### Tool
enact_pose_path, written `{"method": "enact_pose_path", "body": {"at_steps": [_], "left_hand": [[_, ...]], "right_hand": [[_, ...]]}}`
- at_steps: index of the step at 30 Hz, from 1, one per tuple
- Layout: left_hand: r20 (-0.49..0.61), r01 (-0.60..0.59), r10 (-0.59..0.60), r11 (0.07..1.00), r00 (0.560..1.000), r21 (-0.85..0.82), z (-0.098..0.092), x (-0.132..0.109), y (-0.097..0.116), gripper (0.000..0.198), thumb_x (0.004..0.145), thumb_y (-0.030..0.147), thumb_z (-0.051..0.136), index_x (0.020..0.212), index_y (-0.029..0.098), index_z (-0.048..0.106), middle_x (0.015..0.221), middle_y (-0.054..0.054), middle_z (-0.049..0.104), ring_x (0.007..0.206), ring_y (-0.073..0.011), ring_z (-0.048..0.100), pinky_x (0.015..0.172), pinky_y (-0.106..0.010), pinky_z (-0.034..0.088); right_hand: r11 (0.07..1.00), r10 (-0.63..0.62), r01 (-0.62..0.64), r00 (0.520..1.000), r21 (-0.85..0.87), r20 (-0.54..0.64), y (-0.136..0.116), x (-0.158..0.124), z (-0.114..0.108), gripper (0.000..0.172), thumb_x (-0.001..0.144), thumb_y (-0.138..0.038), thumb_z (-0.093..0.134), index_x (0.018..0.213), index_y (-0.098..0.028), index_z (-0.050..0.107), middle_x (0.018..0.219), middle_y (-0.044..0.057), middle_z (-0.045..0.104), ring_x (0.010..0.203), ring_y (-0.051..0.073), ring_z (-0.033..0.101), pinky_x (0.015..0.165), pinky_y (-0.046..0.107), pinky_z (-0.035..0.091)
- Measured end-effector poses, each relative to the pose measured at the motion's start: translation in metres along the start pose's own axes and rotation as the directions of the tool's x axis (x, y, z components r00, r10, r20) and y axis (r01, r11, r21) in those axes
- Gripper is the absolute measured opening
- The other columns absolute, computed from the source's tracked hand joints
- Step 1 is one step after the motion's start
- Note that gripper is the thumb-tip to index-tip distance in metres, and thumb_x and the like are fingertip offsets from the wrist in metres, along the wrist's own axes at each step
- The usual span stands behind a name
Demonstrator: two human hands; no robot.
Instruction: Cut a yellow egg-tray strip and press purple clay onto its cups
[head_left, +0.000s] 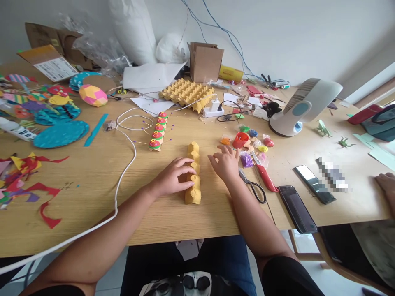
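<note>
A yellow strip cut from an egg carton lies on the table in front of me, its bumps in a row pointing away. My left hand rests against its left side, fingers spread over the bumps. To the right of the strip, my right hand hovers with its fingers apart and nothing in them. Beyond my left hand stands a decorated carton strip in red and green, with purple-tipped sticks poking out. Near my right hand are a red cup, a purple clay packet and scissors.
A yellow egg tray sits behind a white power strip. A white cable crosses the left side. On the right are a white fan, a red-handled knife, phones and another person's hand.
</note>
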State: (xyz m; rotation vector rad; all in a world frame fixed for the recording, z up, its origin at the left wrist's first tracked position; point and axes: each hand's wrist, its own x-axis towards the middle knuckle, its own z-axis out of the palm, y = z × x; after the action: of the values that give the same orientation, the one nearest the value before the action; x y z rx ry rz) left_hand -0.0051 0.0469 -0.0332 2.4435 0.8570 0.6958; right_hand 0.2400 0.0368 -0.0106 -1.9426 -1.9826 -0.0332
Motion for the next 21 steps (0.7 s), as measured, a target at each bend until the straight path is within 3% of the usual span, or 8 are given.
{"method": "enact_pose_path", "body": {"at_steps": [4,9,13,17,21], "left_hand": [[-0.003,-0.01,0.01,1.0,1.0,0.018,0.0,0.0,0.0,0.025,0.084,0.039,0.07,0.107,0.028,0.072,0.14,-0.008,0.056,0.132,-0.0301,0.049,0.113,-0.049,0.041],[-0.064,-0.023,0.023,1.0,0.998,0.01,-0.003,0.001,0.004,0.026,0.084,0.037,0.071,0.108,0.026,0.069,0.138,-0.008,0.057,0.131,-0.0298,0.048,0.114,-0.05,0.04],[-0.178,-0.015,0.013,1.0,0.984,-0.011,-0.004,0.002,0.004,0.007,0.092,0.029,0.061,0.092,0.022,0.064,0.13,-0.009,0.06,0.126,-0.0258,0.051,0.111,-0.047,0.041],[-0.213,-0.019,0.013,1.0,0.977,-0.025,-0.004,0.003,0.001,0.007,0.092,0.026,0.06,0.096,0.022,0.064,0.128,-0.009,0.061,0.125,-0.0249,0.053,0.109,-0.045,0.043],[-0.207,-0.046,0.043,0.999,0.977,-0.011,-0.004,0.004,0.001,0.012,0.094,0.027,0.059,0.092,0.024,0.07,0.125,-0.008,0.063,0.124,-0.0251,0.054,0.11,-0.046,0.042]], "right_hand": [[1.0,-0.026,0.026,0.999,-0.008,-0.041,-0.005,-0.004,-0.003,0.028,0.097,-0.043,0.054,0.109,-0.028,0.075,0.146,0.01,0.056,0.139,0.032,0.038,0.118,0.068,0.01],[1.0,0.002,-0.004,0.995,-0.015,-0.096,-0.005,-0.002,-0.007,0.027,0.096,-0.04,0.055,0.113,-0.029,0.074,0.15,0.009,0.051,0.141,0.033,0.036,0.118,0.065,0.012],[0.996,0.089,-0.09,0.972,0.007,-0.216,0.007,0.004,-0.033,0.032,0.096,-0.042,0.053,0.116,-0.028,0.073,0.147,0.009,0.054,0.138,0.034,0.04,0.115,0.062,0.021],[0.962,0.267,-0.271,0.922,0.028,-0.28,0.04,0.014,-0.076,0.031,0.094,-0.041,0.054,0.114,-0.029,0.075,0.138,0.011,0.059,0.129,0.035,0.048,0.109,0.057,0.032],[0.924,0.373,-0.38,0.921,-0.037,-0.114,0.096,0.021,-0.103,0.034,0.089,-0.043,0.056,0.113,-0.028,0.075,0.129,0.011,0.065,0.122,0.036,0.052,0.102,0.056,0.037]]}}
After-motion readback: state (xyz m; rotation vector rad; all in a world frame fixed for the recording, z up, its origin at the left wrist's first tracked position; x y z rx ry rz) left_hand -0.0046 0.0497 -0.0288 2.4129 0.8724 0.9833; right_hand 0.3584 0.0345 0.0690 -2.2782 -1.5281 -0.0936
